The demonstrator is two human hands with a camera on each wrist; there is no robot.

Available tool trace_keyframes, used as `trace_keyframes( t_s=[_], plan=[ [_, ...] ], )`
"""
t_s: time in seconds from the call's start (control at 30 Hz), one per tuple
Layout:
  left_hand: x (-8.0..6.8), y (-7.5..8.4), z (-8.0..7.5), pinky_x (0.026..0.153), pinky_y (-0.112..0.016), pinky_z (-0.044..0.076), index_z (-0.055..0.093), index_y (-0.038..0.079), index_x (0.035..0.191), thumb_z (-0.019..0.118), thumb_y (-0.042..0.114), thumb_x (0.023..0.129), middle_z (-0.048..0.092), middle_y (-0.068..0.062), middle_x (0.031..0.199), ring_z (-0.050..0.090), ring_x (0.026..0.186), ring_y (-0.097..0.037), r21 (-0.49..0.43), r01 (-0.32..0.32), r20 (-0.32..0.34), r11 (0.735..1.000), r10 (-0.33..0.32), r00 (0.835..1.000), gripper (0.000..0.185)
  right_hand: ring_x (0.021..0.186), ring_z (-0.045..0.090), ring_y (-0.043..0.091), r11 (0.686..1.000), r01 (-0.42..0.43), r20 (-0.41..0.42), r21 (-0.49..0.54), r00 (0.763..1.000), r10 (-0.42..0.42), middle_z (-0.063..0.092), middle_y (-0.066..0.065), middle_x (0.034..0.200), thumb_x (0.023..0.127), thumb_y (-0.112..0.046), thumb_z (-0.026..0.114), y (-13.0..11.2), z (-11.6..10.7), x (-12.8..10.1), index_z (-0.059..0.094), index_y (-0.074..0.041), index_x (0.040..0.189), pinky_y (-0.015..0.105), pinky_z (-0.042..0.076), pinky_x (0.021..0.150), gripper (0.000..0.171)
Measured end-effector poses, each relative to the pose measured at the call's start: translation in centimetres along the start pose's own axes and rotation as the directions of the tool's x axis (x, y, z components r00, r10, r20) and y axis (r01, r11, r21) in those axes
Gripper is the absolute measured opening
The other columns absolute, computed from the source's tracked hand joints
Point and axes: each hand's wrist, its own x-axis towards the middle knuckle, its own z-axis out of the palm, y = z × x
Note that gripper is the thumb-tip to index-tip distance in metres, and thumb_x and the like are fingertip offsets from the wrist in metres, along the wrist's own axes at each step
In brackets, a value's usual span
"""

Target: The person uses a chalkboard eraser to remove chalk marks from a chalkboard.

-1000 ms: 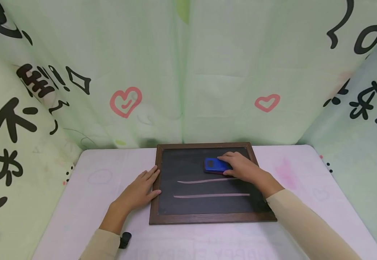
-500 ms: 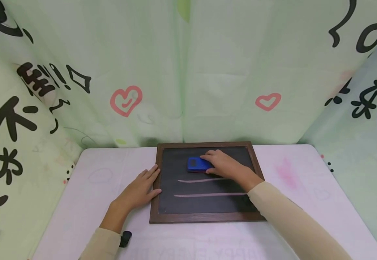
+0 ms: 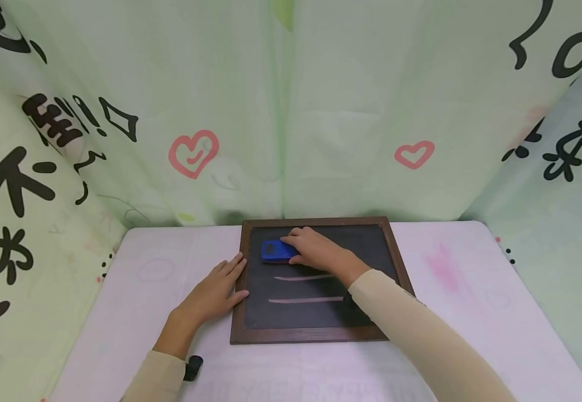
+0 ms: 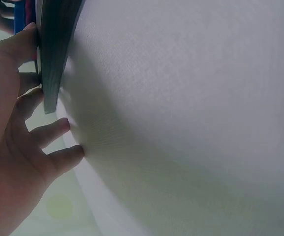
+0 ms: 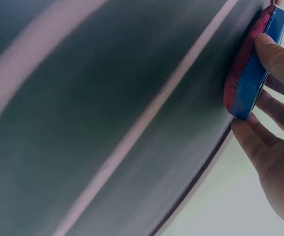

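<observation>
we see our right hand holding the blue eraser on the dark face of the chalkboard, near its far left corner; the fingers curl over the eraser's blue back while the thumb sits under its lower edge, and the red felt side presses flat against the slate. just nearer to us than those fingers run two pale chalk lines, one above the other, both partly covered by our cream sleeve, which crosses the board's near right part. our left hand lies flat on the white table, its fingers loosely spread and nearly straight, holding nothing; the fingertips and thumb touch the outer edge of the board's brown wooden frame on its left side. behind that hand, at the wrist, a small black device sticks out from the sleeve. beyond the fingers of both hands, a pale green curtain with pink hearts and black marks closes in the table on three sides.
</observation>
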Motion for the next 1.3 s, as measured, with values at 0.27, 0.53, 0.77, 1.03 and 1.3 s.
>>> trace_keyframes(
  t_s=[0.27, 0.53, 0.77, 1.03, 1.3],
  plan=[
    [-0.1, -0.1, -0.2, 0.119, -0.061, 0.037, 0.030, 0.007, 0.163, 0.063, 0.040, 0.103, 0.022, -0.009, 0.173, 0.031, 0.152, -0.048, 0.006, 0.000, -0.003, 1.000, 0.000, 1.000, 0.076, 0.134, 0.055, 0.031, 0.999, -0.037, 0.031, -0.033, 0.999, 0.038, 0.058, 0.012, 0.146, 0.098, -0.034, 0.071, -1.8, -0.4, 2.3, 0.052, -0.010, 0.152, 0.043, 0.046, 0.115, 0.062],
    [0.0, -0.2, -0.1, 0.119, -0.061, 0.037, 0.030, 0.007, 0.163, 0.063, 0.040, 0.103, 0.021, -0.008, 0.173, 0.031, 0.152, -0.048, 0.011, 0.009, 0.003, 1.000, -0.009, 1.000, 0.076, 0.135, 0.054, 0.032, 0.999, -0.031, 0.057, -0.041, 0.998, 0.034, 0.056, 0.012, 0.147, 0.099, -0.030, 0.071, -2.5, -0.7, 3.1, 0.050, -0.009, 0.153, 0.042, 0.044, 0.117, 0.061],
    [0.0, -0.3, -0.1, 0.118, -0.061, 0.038, 0.029, 0.007, 0.163, 0.063, 0.041, 0.103, 0.021, -0.009, 0.173, 0.032, 0.151, -0.048, 0.018, -0.002, 0.003, 1.000, 0.002, 1.000, 0.077, 0.135, 0.054, 0.031, 0.999, -0.001, 0.051, -0.046, 0.999, 0.003, 0.057, 0.011, 0.147, 0.099, -0.029, 0.071, -2.6, -0.7, 2.6, 0.051, -0.011, 0.153, 0.042, 0.046, 0.115, 0.060],
    [0.1, -0.2, -0.3, 0.118, -0.061, 0.039, 0.030, 0.006, 0.163, 0.063, 0.040, 0.103, 0.022, -0.010, 0.172, 0.033, 0.150, -0.049, 0.017, -0.004, -0.001, 1.000, 0.004, 1.000, 0.077, 0.132, 0.055, 0.028, 0.995, 0.033, 0.055, -0.093, 0.998, -0.028, 0.057, 0.008, 0.146, 0.100, -0.033, 0.070, -2.9, -0.4, 1.6, 0.051, -0.014, 0.154, 0.039, 0.048, 0.112, 0.061],
    [0.0, 0.0, -0.1, 0.118, -0.062, 0.038, 0.031, 0.005, 0.163, 0.063, 0.039, 0.103, 0.023, -0.010, 0.172, 0.032, 0.151, -0.049, -0.001, 0.002, 0.002, 1.000, -0.002, 1.000, 0.075, 0.127, 0.057, 0.028, 0.996, 0.052, 0.031, -0.075, 0.998, -0.050, 0.059, 0.010, 0.141, 0.099, -0.031, 0.072, -2.3, 0.0, 0.2, 0.052, -0.013, 0.153, 0.039, 0.051, 0.108, 0.060]
  ],
)
